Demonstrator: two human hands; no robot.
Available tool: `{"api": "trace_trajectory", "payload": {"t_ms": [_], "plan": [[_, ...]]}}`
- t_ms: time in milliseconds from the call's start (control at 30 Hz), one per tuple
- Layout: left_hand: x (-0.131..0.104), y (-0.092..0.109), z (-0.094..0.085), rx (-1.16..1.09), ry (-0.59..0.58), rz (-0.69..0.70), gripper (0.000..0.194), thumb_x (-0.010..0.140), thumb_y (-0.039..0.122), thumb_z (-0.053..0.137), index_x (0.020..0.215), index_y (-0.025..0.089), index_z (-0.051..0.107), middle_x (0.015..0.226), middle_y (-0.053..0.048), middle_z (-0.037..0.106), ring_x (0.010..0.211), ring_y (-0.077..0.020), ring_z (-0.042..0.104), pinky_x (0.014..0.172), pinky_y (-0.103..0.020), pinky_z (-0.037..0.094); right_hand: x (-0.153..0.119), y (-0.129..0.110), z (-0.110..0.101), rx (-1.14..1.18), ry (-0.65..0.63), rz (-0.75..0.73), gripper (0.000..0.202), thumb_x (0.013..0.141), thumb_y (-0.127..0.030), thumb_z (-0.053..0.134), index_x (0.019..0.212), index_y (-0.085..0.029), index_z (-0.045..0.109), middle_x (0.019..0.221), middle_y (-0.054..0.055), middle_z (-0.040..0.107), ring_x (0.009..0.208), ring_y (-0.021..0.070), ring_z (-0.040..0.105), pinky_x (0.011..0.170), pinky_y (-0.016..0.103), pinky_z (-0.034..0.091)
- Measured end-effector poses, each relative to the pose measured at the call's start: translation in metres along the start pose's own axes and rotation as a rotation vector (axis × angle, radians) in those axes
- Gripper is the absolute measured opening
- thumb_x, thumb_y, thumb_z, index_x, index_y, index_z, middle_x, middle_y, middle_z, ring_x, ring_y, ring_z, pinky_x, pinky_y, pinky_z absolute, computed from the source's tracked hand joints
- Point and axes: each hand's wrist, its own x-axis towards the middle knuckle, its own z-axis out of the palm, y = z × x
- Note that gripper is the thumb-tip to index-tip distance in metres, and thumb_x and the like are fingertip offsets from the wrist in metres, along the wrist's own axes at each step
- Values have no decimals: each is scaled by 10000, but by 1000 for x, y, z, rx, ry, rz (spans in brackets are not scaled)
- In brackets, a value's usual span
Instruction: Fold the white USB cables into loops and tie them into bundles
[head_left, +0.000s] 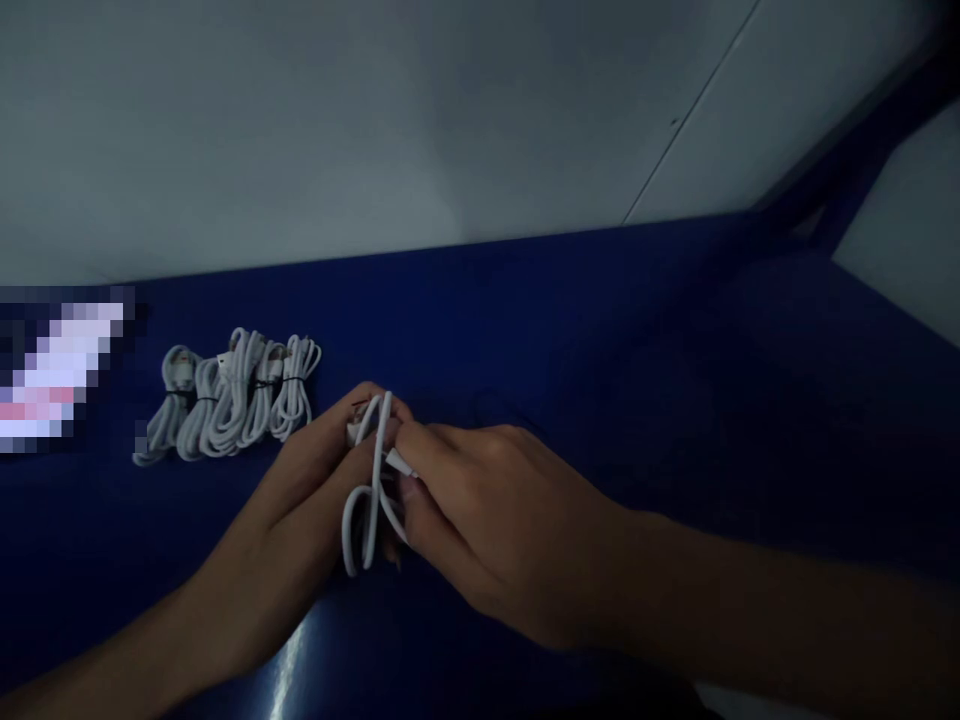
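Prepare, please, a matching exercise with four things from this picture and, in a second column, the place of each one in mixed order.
Things:
1. Looped thin white cable
2. Row of coiled white cable bundles with dark ties
3. Smooth dark-blue tabletop
4. Flat grey panel

Places:
A. Across the top of the picture
B. In the left half, lying flat
C. Held in the left hand and right hand
D. Underneath the row of bundles

Pairs: 1-C, 2-B, 3-D, 4-A

A grey wall (300, 130), crossed by a slanting seam (691, 111), stands along the far edge of the dark blue counter (480, 300). Toward that edge's left end, a bright pixelated patch (60, 370) is unreadable. A blue beam (862, 160) rises by the far right corner.
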Motion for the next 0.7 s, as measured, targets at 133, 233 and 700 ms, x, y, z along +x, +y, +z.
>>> {"api": "trace_trajectory", "payload": {"t_ms": [133, 233, 700], "plan": [[2, -4, -2, 18, -4, 14, 178, 1009, 390, 671, 866, 292, 629, 735, 40, 586, 611, -136, 561, 550, -159, 564, 0, 1, 0, -5, -7, 1, 329, 1129, -215, 407, 1315, -65, 633, 999, 109, 779, 777, 221, 699, 745, 394, 533], [1, -3, -2, 49, -6, 28, 205, 996, 352, 665, 817, 278, 598, 728, 38, 568, 607, -131, 527, 532, -143, 540, -1, 1, 1, -19, 9, 2, 339, 1131, -217, 409, 1350, -65, 619, 989, 103, 776, 776, 220, 699, 741, 392, 530], [2, -3, -2, 46, -26, 46, 204, 972, 299, 660, 784, 261, 590, 687, 35, 534, 565, -124, 463, 483, -144, 487, 0, -2, -1, -41, -3, 36, 272, 1124, -201, 423, 1238, -95, 645, 941, 82, 759, 704, 184, 663, 676, 353, 507]]}}
